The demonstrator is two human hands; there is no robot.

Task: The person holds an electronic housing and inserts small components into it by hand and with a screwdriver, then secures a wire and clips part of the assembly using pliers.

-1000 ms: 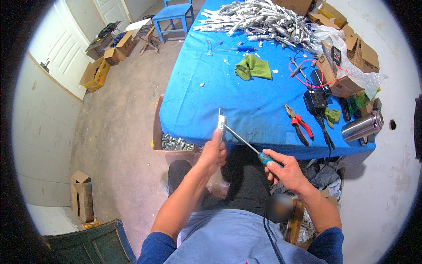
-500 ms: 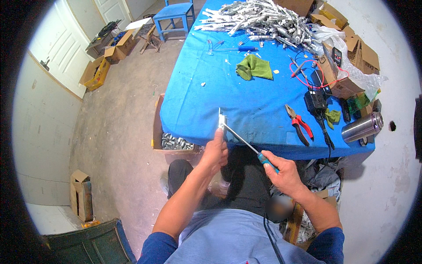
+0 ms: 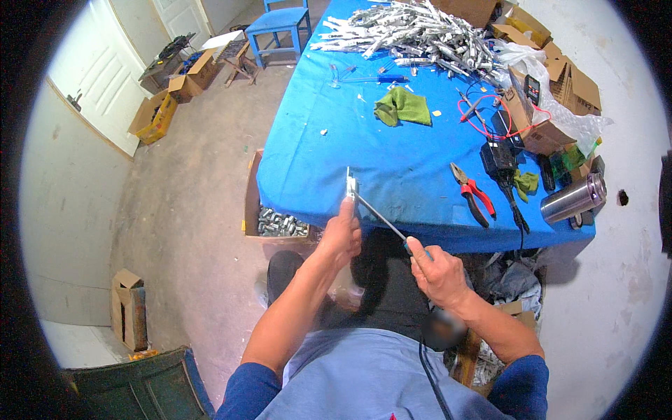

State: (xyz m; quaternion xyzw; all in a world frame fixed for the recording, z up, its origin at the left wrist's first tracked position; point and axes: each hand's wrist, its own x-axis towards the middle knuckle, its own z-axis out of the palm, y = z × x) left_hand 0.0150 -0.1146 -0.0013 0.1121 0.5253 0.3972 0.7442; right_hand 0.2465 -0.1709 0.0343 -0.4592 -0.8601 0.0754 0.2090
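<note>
At the near edge of the blue-covered table, my left hand [image 3: 341,236] is closed round a narrow white and metal piece [image 3: 351,185], held upright with its thin end pointing away from me. My right hand [image 3: 441,276] grips the blue-green handle of a screwdriver [image 3: 380,218]. The screwdriver's long shaft slants up to the left, and its tip meets the side of the piece just above my left thumb. My left fingers hide the lower part of the piece. Right of my hands lie pliers [image 3: 474,196] with red and black handles.
A large heap of similar white and metal pieces [image 3: 413,31] covers the table's far end. On the blue cloth [image 3: 301,164] lie a green rag [image 3: 404,107] and a blue-handled screwdriver [image 3: 393,78]. A steel tumbler [image 3: 572,199] lies at right. An open box of metal parts [image 3: 281,224] stands below the left edge.
My right hand has shifted slightly left and turned, now covering more of the screwdriver's handle. My left hand keeps its hold on the piece, and the tip stays against it.
</note>
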